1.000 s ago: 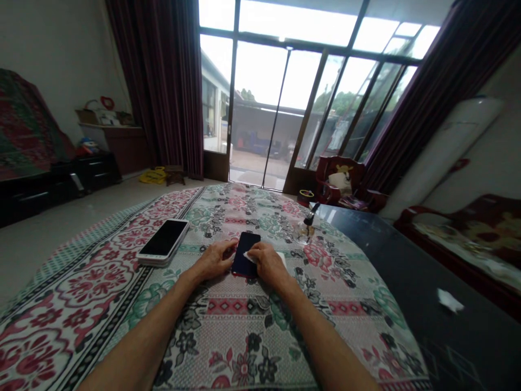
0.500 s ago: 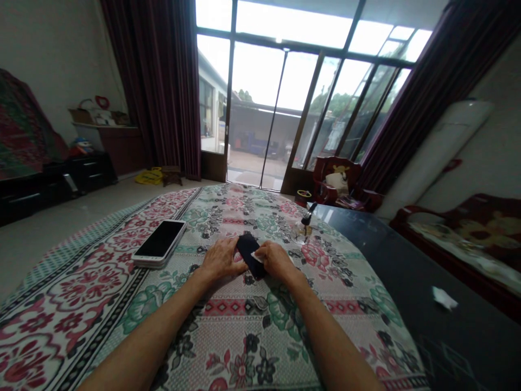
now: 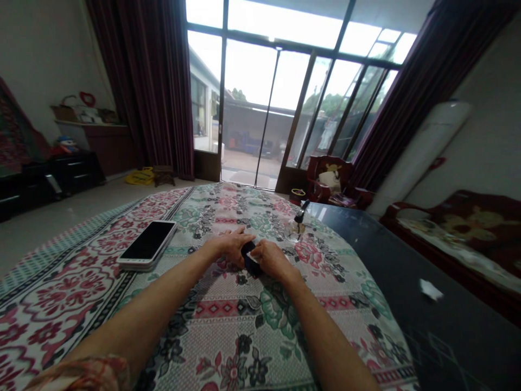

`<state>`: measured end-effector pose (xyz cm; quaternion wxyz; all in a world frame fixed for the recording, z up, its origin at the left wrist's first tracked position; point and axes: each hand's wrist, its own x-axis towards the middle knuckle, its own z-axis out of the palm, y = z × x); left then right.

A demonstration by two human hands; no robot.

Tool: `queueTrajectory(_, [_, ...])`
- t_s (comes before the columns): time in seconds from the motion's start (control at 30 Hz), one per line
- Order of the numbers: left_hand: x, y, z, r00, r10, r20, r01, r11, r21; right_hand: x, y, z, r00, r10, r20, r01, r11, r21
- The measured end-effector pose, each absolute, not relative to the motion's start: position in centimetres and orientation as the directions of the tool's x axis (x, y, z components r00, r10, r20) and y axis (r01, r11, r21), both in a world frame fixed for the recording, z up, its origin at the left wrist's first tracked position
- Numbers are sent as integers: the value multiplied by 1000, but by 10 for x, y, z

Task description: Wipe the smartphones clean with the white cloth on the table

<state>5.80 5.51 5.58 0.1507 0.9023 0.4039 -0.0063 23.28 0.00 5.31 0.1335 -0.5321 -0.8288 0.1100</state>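
Partly hidden, the flat object looks dark; left hand, fingers spread, touches it; curled right hand pinches white wad.

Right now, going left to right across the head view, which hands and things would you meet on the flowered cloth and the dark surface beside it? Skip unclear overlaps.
White-edged device with a dark screen, left hand, right hand, clear container with a black top, crumpled white scrap.

Purple curtains flank tall glass doors facing me; to my left, a yellow bundle lies on the floor beside a small stool; to my right stands a dark red armchair.
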Motion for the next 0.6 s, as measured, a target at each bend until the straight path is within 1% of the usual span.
queueTrajectory(0.1, [55, 55, 61, 693, 708, -139, 716, -651, 252, 233, -2, 56, -443, 891, 103, 852, 454, -259])
queueTrajectory(0.2, [51, 47, 66, 696, 712, -96, 713, -668, 212, 230, -5, 57, -472, 873, 123, 838, 487, -246])
queueTrajectory(0.33, [45, 32, 66, 599, 797, -73, 798, -588, 133, 225, -7, 54, -517, 843, 150, 801, 538, -262])
queueTrajectory(0.4, [40, 26, 62, 542, 840, -32, 838, -536, 104, 223, -7, 51, -534, 831, 155, 783, 555, -282])
queueTrajectory(0.5, [29, 20, 54, 488, 873, 15, 869, -488, 86, 221, -7, 45, -487, 856, 172, 794, 516, -320])
queueTrajectory(0.6, [21, 17, 48, 465, 885, 20, 879, -464, 107, 215, -9, 39, -425, 875, 229, 823, 480, -304])
